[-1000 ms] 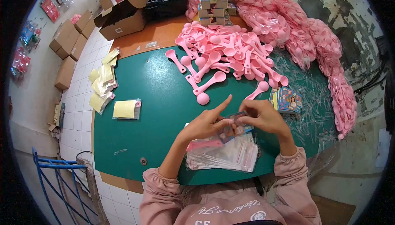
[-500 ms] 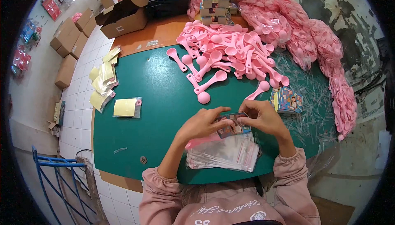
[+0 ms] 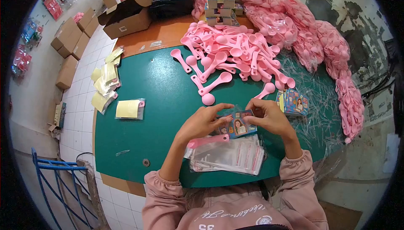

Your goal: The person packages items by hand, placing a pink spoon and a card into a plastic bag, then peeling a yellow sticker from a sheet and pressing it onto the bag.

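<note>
Between my two hands is a printed card [image 3: 239, 126] with a picture of a person on a blue ground. My left hand [image 3: 204, 122] pinches its left side, thumb on the face. My right hand [image 3: 270, 115] grips the right side with bent fingers and thumb. Clear plastic shows around the card's upper edge. Just below, a pink measuring scoop [image 3: 212, 140] lies partly under my left wrist. It rests across a pile of clear plastic bags [image 3: 223, 157] near the table's front edge. Right of my right hand stands a stack of similar cards [image 3: 297, 103].
A heap of pink scoops [image 3: 235, 53] covers the back of the green table [image 3: 155, 87]. Filled packets with yellow backs [image 3: 127, 109] lie at left. Bagged scoops [image 3: 309, 40] line the wall, beside clear plastic scraps [image 3: 317, 118]. Bundled cards [image 3: 220, 0] stand behind.
The card between my hands has tilted so its printed face shows more fully. More of the scoop's handle is visible below my left hand, and the hands have spread slightly.
</note>
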